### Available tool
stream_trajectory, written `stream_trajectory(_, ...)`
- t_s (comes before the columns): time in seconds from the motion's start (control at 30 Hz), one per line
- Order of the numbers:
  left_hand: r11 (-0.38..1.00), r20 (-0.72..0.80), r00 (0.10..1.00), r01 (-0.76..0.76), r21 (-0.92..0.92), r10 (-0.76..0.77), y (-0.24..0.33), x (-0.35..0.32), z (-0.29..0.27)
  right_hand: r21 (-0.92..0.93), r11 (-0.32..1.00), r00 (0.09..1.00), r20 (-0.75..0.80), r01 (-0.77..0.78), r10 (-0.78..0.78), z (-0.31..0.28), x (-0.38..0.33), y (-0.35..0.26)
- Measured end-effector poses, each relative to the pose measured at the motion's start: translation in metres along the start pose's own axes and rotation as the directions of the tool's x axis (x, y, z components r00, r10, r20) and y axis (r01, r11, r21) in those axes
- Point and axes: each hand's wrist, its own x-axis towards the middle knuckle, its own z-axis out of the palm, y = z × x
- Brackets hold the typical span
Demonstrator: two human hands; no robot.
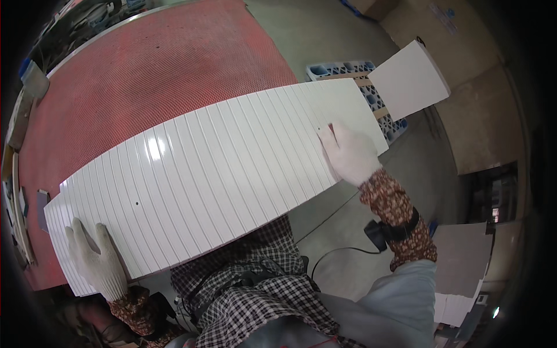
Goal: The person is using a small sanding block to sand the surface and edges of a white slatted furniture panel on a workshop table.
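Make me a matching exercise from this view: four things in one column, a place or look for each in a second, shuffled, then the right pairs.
Things:
1. left hand
2. right hand
3. white ribbed panel
4. plastic pallet

Descriptions:
A. blue, on the floor beyond the table
B. long and glossy, lying across the red mesh table
C. flat on the panel's near left end
D. resting on the panel's right end

Pairs: 1-C, 2-D, 3-B, 4-A

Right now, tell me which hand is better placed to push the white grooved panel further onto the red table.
Left, probably. The left hand lies flat on the white grooved panel over the red table; the right hand rests on the end overhanging the floor.
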Motion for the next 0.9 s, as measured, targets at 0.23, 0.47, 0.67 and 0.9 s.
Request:
stream_trajectory(0.23, 1.000, 0.002, 1.000, 0.029, 0.010, -0.029, 0.007, -0.003, -0.009, -0.047, 0.997, 0.998, 0.000, 0.061, -0.061, -0.008, 0.121, -0.040)
stream_trajectory(0.47, 1.000, -0.004, 1.000, 0.013, -0.015, -0.013, 0.006, 0.000, -0.003, -0.043, 0.999, 0.999, 0.037, 0.015, -0.014, -0.010, 0.120, -0.041)
stream_trajectory(0.67, 1.000, -0.007, 1.000, 0.029, -0.003, -0.029, 0.000, 0.001, -0.003, -0.014, 0.999, 0.999, 0.018, 0.043, -0.043, 0.000, 0.026, -0.005)
stream_trajectory(0.9, 1.000, -0.032, 0.999, 0.021, 0.016, -0.020, 0.000, 0.002, -0.003, -0.012, 0.996, 0.995, -0.038, 0.088, -0.088, -0.003, -0.070, 0.017)
